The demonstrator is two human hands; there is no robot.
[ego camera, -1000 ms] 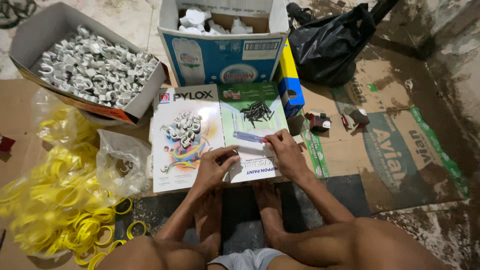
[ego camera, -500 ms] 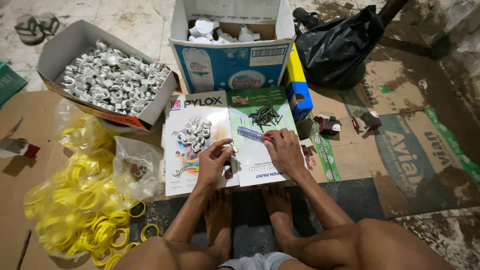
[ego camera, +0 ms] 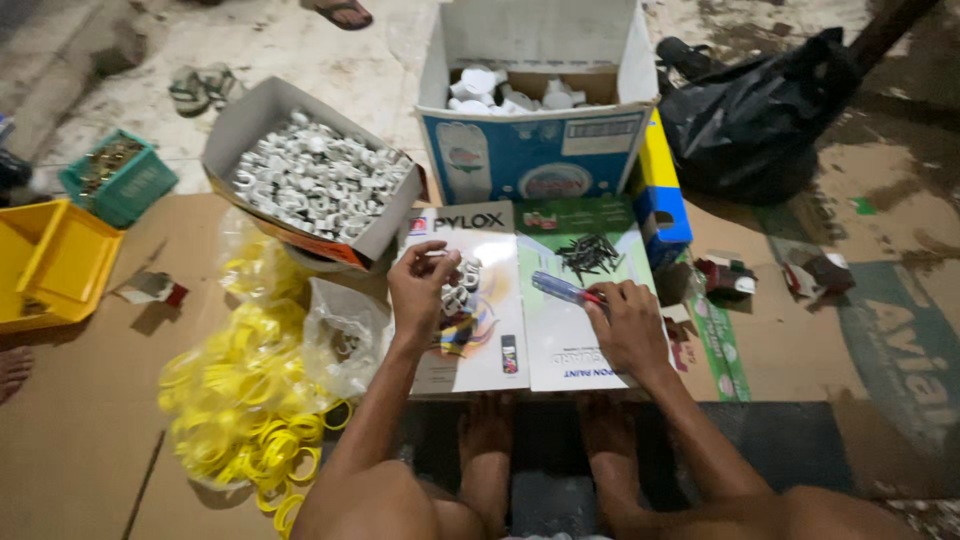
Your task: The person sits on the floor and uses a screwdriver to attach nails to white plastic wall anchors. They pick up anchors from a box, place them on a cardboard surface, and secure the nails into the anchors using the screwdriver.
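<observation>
I sit on the floor with an open glossy catalogue (ego camera: 560, 345) in front of my feet. My left hand (ego camera: 420, 285) reaches onto its left page, fingers closing over a small heap of white plastic fittings (ego camera: 462, 288). My right hand (ego camera: 628, 325) rests on the right page, shut on a blue-handled screwdriver (ego camera: 562, 289) that points left. A small pile of dark screws (ego camera: 590, 252) lies on the right page above that hand.
A tilted carton of white fittings (ego camera: 310, 180) stands far left; a blue-and-white carton (ego camera: 540, 150) holds more behind the catalogue. Yellow plastic rings (ego camera: 250, 390) spill from a clear bag at left. A black bag (ego camera: 760, 110), yellow tray (ego camera: 50, 260), green crate (ego camera: 120, 180) and a blue-yellow box (ego camera: 660, 200) surround me.
My left hand has moved up from the catalogue's lower edge to the heap of white fittings. My right hand stays on the right page with the screwdriver. The camera has tilted, showing more floor at left.
</observation>
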